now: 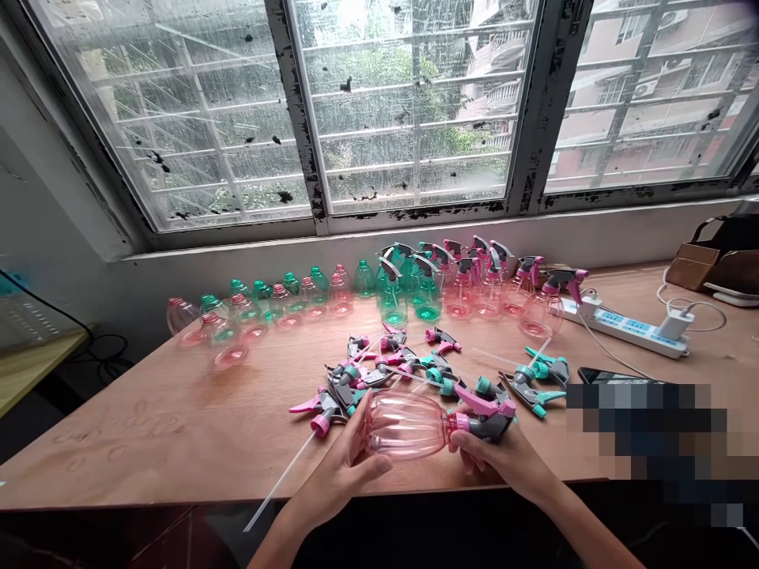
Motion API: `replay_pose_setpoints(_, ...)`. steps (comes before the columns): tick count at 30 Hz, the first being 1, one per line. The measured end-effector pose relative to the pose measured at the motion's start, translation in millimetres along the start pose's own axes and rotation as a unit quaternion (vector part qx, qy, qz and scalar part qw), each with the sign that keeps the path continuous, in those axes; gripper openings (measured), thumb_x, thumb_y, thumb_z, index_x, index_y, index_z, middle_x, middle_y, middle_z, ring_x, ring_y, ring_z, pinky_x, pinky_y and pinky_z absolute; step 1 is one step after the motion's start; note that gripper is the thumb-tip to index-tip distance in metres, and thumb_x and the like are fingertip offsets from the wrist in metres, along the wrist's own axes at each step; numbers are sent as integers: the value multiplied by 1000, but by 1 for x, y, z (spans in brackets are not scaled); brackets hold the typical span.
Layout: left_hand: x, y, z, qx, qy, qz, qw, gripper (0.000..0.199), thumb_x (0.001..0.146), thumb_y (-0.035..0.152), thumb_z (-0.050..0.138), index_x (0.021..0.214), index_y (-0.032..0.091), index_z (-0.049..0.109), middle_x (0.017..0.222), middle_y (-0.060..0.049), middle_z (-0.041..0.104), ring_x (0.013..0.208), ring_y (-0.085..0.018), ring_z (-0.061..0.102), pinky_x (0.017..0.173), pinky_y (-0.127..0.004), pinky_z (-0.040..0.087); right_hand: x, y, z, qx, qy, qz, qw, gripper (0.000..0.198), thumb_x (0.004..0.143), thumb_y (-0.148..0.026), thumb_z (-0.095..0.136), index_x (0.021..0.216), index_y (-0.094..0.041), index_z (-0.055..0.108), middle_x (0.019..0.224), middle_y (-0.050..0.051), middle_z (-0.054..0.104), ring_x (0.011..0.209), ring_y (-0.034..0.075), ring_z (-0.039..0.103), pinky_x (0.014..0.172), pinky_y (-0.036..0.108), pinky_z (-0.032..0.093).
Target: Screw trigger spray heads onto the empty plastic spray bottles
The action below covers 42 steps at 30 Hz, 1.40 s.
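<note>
A clear pink spray bottle (406,425) lies sideways in the air over the table's front edge, its base to the left. My left hand (349,466) is wrapped round the base end. At the neck, my right hand (489,454) grips the pink collar and the grey and pink spray head (489,415), which sits at the bottle's mouth. Whether the thread is tight cannot be seen. Just beyond the bottle lies a loose pile of pink, teal and grey spray heads (385,363), some with thin white tubes.
Open-topped pink and green bottles (288,304) stand at the back left. Several bottles with spray heads fitted (459,292) stand at the back centre. A power strip (628,326), a phone (617,376) and a brown bag (705,265) are on the right.
</note>
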<state>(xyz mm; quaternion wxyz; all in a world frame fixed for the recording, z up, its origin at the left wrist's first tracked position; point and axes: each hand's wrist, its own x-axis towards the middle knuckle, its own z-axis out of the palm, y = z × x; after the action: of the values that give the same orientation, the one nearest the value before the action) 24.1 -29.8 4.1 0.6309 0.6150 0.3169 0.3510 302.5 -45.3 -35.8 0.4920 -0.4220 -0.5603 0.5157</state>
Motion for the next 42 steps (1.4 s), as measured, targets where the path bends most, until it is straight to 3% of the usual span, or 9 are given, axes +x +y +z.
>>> replay_pose_setpoints(4,1,-2,-1,9,-19,-2,1000,110,83,34,82,161,36,5,154,-12,48,146,-31,41,123,-50,27,0,-3,0,31,3,-13,999,37,83,-53,78,93,-19,68,58,-1,65,47,13,53,45,23,37)
replay_pose_setpoints(9,2,-2,-1,30,-19,21,999,108,87,32,77,160,39,-1,159,-11,41,147,-30,39,122,-50,28,-1,-4,1,2,12,-16,1000,36,85,-53,76,85,-18,68,56,0,64,48,11,50,46,24,36)
replay_pose_setpoints(13,1,-2,-2,12,11,28,999,103,83,42,80,161,36,13,167,-10,28,153,-34,27,125,-49,22,-3,1,4,-25,31,-8,999,36,84,-53,76,81,-18,69,56,1,64,49,13,52,48,25,39)
replay_pose_setpoints(17,-1,-2,-2,1,12,23,1000,93,83,42,80,159,35,26,167,-8,29,155,-36,22,125,-50,24,-4,0,6,-4,36,-6,999,35,84,-52,77,82,-19,67,55,-1,63,47,12,52,46,24,39)
replay_pose_setpoints(23,-2,2,4,3,-2,27,1000,107,85,31,80,160,42,6,163,-9,37,147,-33,40,123,-52,28,0,-3,4,52,23,-25,998,34,86,-50,76,94,-19,65,61,0,66,46,10,51,43,21,37)
replay_pose_setpoints(29,-1,3,1,-13,-8,14,1000,96,87,45,75,161,34,15,164,-12,34,151,-36,32,123,-51,27,1,1,4,48,23,-5,999,53,82,-53,79,117,-17,62,59,-2,68,43,11,52,43,22,41)
replay_pose_setpoints(36,0,-3,-2,37,-20,46,998,100,91,34,73,159,43,1,166,-7,31,151,-30,32,124,-49,24,-3,-20,12,93,23,-6,995,39,81,-51,80,94,-19,61,60,-2,68,48,13,59,44,22,49)
replay_pose_setpoints(39,0,-5,-3,40,-11,52,998,107,85,40,79,160,41,2,170,-7,20,153,-33,28,125,-51,20,-3,-17,11,88,20,-8,996,40,83,-49,79,102,-19,60,61,-2,69,48,12,58,46,22,47)
replay_pose_setpoints(42,-1,-10,-5,13,6,52,999,106,84,51,76,161,38,3,171,-9,17,154,-37,22,123,-53,25,-3,-6,7,53,14,-5,998,44,86,-47,77,115,-18,60,62,-2,69,49,12,57,50,23,47)
